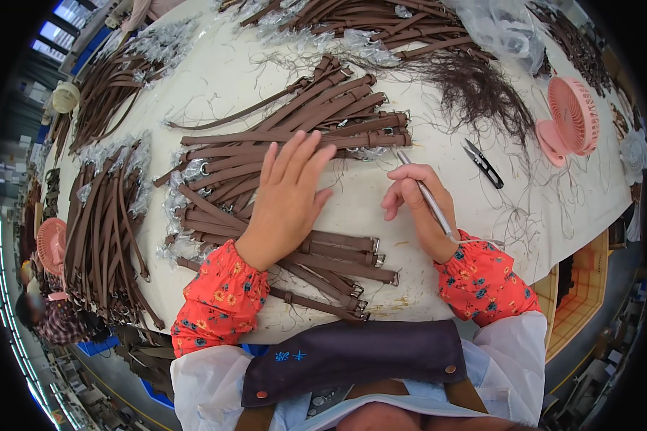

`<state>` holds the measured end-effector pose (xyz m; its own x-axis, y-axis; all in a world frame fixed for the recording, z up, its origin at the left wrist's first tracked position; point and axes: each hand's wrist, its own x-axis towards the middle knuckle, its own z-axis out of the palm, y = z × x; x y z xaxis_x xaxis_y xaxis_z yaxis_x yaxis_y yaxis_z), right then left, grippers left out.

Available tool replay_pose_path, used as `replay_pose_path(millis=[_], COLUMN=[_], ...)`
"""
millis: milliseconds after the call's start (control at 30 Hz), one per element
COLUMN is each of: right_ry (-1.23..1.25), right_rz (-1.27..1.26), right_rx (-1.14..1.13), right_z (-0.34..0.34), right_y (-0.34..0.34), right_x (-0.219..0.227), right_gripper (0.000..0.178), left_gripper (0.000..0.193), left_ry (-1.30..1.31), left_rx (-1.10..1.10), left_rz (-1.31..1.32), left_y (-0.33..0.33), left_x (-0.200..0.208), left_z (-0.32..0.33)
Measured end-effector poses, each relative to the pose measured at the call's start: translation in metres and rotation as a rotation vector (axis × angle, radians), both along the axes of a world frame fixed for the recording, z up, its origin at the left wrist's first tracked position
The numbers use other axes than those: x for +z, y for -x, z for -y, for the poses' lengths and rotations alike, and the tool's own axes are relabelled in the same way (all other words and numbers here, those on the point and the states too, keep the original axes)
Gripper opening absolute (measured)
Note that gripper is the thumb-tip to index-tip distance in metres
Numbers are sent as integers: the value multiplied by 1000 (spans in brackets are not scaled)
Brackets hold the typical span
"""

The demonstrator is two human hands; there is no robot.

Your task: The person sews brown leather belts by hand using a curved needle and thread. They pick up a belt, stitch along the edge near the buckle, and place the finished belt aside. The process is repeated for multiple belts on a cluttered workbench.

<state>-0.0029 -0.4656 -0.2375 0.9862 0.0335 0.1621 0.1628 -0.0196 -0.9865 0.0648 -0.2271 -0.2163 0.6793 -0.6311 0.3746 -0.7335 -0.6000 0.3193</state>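
My left hand (284, 197) lies over a pile of brown straps (255, 171) with metal buckles, its fingers stretched out and apart. Whether it presses on the straps or hovers just above them, I cannot tell. One strap with a buckle (370, 140) runs past its fingertips toward the right. My right hand (425, 208) is closed around a slim silver pen-shaped tool (433, 201) with a thin cord at its lower end. The tool's tip points up, close to the buckle end of that strap. Clear plastic wrapping covers the left ends of several straps.
Black thread snips (484, 164) lie right of my right hand, near a pink fan (571, 118). A tangle of dark threads (478, 93) spreads at the back right. More strap bundles (104, 230) lie at the left and far side. A yellow crate (579, 294) stands below the table's right edge.
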Motion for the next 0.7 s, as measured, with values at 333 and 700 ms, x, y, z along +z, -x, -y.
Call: replay_pose_path(millis=[333,700], right_ry=[623,614], right_rz=[446,399], right_rx=[-89,135], right_z=[8,5], right_y=[-14,-7], right_x=[-3,-8], right_gripper=[34,26], left_gripper=[30,61], left_ry=[-15,-415], left_rx=[-88,257], left_rz=[-233,-108], left_y=[-14,-11], left_x=[-10,20], left_z=[-25,-46])
